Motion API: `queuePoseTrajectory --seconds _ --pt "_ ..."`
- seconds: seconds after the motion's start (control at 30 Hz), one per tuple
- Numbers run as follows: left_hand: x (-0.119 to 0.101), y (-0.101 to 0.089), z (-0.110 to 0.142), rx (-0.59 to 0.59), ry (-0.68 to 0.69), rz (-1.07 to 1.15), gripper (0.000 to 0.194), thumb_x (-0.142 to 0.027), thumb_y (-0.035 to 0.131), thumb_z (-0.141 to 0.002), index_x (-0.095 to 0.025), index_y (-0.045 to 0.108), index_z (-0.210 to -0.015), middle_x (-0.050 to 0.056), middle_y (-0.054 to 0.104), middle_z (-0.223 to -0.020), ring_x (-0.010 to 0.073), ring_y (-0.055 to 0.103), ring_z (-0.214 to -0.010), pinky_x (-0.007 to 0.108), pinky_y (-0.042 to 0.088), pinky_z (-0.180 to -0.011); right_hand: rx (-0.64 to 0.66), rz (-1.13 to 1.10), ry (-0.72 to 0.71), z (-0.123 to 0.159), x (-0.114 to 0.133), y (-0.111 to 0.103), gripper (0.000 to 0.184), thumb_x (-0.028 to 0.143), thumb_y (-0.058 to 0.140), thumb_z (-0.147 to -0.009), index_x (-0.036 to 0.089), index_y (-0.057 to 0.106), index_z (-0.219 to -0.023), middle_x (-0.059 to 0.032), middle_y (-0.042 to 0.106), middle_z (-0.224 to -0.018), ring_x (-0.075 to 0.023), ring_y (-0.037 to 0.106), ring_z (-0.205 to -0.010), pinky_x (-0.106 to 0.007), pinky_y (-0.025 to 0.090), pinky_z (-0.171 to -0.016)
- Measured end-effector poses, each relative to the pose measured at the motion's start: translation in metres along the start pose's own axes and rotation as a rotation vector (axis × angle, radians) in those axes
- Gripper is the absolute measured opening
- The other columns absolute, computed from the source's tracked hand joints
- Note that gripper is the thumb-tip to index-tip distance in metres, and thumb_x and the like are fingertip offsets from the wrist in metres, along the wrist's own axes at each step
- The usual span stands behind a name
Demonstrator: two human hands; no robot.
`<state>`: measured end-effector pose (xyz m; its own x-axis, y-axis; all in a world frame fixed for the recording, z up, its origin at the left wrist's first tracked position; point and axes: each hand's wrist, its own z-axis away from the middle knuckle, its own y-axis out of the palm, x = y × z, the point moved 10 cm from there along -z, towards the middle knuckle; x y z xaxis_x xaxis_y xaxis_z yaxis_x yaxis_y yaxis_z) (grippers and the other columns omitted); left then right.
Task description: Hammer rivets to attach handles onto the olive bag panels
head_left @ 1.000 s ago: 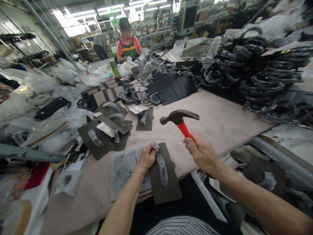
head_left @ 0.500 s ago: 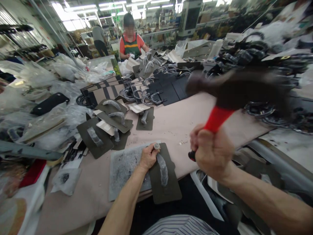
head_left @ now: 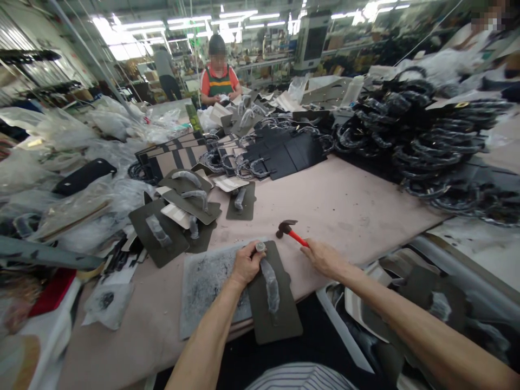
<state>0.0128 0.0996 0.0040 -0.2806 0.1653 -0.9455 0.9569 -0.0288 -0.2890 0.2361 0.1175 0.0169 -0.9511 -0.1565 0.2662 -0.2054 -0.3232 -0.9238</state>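
My left hand (head_left: 246, 264) is closed around a small metal punch (head_left: 260, 247) that stands on the top edge of a dark olive leather panel (head_left: 274, 303) with a plastic-wrapped handle (head_left: 271, 284). The panel lies partly on a grey stone slab (head_left: 205, 281) at the table's near edge. My right hand (head_left: 325, 257) grips the red handle of a hammer (head_left: 290, 232), whose dark head is low over the table just right of the punch.
Several more olive panels (head_left: 162, 230) lie to the left, black panels (head_left: 284, 149) and a heap of black handles (head_left: 426, 135) behind and right. Plastic bags (head_left: 60, 162) crowd the left. A person in an orange shirt (head_left: 219, 81) works at the far end.
The hammer was raised high toward the camera half a second ago and has swung down to near the table beside the punch. My left hand has stayed on the punch.
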Motion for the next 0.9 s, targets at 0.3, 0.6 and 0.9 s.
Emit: queuePoseTrajectory --seconds 0.3,0.6,0.9 --pt "-0.003 -0.005 -0.002 -0.084 -0.051 0.046 0.011 -0.019 0.065 -0.076 -0.018 0.071 -0.085 0.000 0.072 -0.079 0.0157 0.064 -0.075 0.025 0.050 -0.073 -0.034 0.136 -0.971 0.088 0.159 0.024 0.023 0.015 0.051 -0.084 0.018 0.057 -0.106 -0.0099 0.057 -0.113 -0.0226 0.050 -0.097 -0.036 0.040 -0.083" --pt "-0.014 -0.058 -0.013 -0.588 -0.155 0.419 0.022 -0.031 0.077 -0.067 -0.015 0.066 -0.078 -0.001 0.070 -0.071 0.0134 0.066 -0.066 0.024 0.053 -0.066 -0.166 0.357 -0.652 0.071 0.175 0.012 0.010 0.015 0.042 -0.088 0.016 0.050 -0.094 -0.0109 0.057 -0.089 -0.0209 0.057 -0.072 -0.032 0.040 -0.062" --pt "-0.062 -0.080 -0.009 -0.486 -0.013 0.240 0.023 -0.032 0.077 -0.073 -0.015 0.071 -0.088 0.004 0.074 -0.082 0.0161 0.069 -0.077 0.025 0.054 -0.074 -0.121 0.042 -0.162 0.040 0.135 -0.009 0.023 0.036 0.044 -0.096 0.018 0.048 -0.109 -0.0090 0.070 -0.089 -0.0238 0.069 -0.082 -0.029 0.043 -0.066"
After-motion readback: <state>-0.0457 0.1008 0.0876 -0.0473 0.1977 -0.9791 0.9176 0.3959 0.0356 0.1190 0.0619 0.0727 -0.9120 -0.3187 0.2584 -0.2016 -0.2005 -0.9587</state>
